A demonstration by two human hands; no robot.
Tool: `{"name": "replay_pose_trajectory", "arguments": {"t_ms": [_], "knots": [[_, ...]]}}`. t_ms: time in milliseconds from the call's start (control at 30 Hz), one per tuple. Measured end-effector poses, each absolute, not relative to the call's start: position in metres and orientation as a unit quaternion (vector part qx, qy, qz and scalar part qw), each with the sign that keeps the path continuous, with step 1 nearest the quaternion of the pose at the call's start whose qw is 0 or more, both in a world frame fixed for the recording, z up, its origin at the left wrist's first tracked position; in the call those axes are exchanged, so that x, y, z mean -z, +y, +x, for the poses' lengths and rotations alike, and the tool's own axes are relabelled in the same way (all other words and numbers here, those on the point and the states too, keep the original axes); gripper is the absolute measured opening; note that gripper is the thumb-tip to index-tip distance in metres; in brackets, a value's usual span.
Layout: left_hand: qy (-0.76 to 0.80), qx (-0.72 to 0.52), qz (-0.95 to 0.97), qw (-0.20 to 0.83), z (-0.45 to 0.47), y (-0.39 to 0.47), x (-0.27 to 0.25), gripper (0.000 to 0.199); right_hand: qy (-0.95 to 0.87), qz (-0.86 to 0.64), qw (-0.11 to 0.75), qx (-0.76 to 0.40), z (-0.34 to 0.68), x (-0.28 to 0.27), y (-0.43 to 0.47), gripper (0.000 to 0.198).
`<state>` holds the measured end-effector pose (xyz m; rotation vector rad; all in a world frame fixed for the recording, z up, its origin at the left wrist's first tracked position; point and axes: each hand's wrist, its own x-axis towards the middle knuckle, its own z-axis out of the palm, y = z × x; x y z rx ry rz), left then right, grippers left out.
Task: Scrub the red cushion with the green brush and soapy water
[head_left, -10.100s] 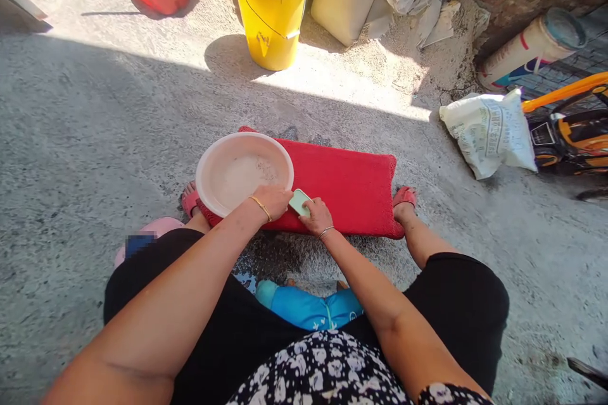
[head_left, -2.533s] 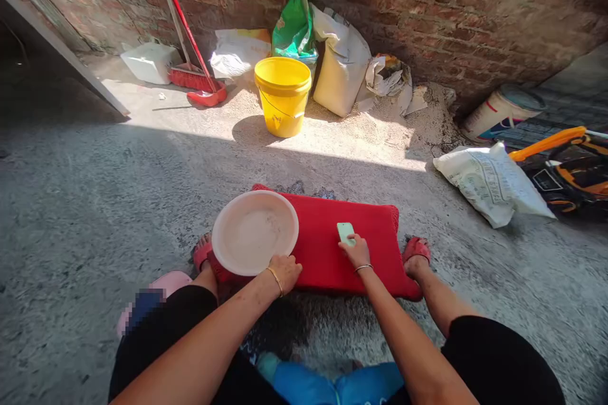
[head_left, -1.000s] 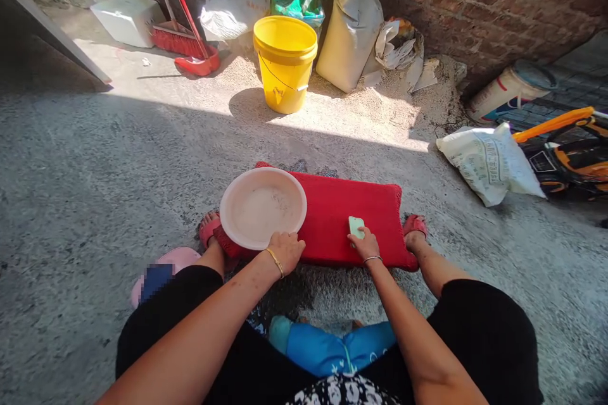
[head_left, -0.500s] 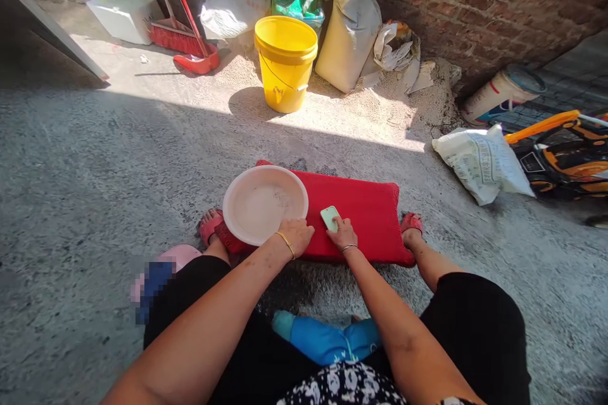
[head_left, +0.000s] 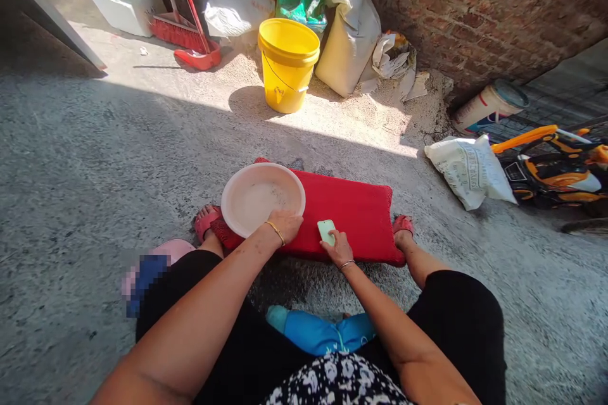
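A wide, pale pink basin (head_left: pixel 254 193) rests on the left part of a low bench covered with red cloth (head_left: pixel 354 205). My left hand (head_left: pixel 285 226) is closed over the basin's near right rim, its fingertips largely hidden. A light scatter of small specks shows inside the basin. To the right, my right hand (head_left: pixel 340 248) grips a pale green phone (head_left: pixel 325 232) low over the red cloth; from this angle I cannot tell whether the phone touches it.
Beyond the bench stands a yellow bucket (head_left: pixel 289 66), with a filled sack (head_left: pixel 351 38) behind it. A red broom (head_left: pixel 175 28) and dustpan (head_left: pixel 199 58) are at the left. A white bag (head_left: pixel 471 171) lies at the right. Blue cloth (head_left: pixel 318 329) shows between my knees.
The view has shifted slightly. Both hands keep their holds; the basin stays at the bench's left end and the phone stays low over the cloth.
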<state>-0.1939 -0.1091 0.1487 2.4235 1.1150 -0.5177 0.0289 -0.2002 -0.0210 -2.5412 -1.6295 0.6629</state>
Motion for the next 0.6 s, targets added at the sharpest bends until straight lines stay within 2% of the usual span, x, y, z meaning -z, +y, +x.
{"name": "replay_pose_trajectory", "arguments": {"t_ms": [100,200,300,500,600], "knots": [[0.396,0.199,0.872,0.208,-0.190,-0.108,-0.148,0.034,-0.663,-0.715,-0.018,-0.222,-0.023,0.025,-0.192,0.045],[0.393,0.205,0.873,0.206,-0.186,-0.107,-0.150,0.035,-0.694,-0.688,-0.045,-0.208,-0.020,0.024,-0.190,0.043],[0.389,0.211,0.873,0.205,-0.185,-0.107,-0.153,0.034,-0.623,-0.753,-0.048,-0.205,0.033,0.023,-0.201,0.044],[0.387,0.194,0.879,0.201,-0.190,-0.108,-0.151,0.036,-0.325,-0.933,0.016,-0.151,0.152,0.005,-0.241,0.045],[0.384,0.196,0.879,0.203,-0.191,-0.108,-0.149,0.036,-0.299,-0.943,0.029,-0.144,0.160,-0.001,-0.245,0.041]]}}
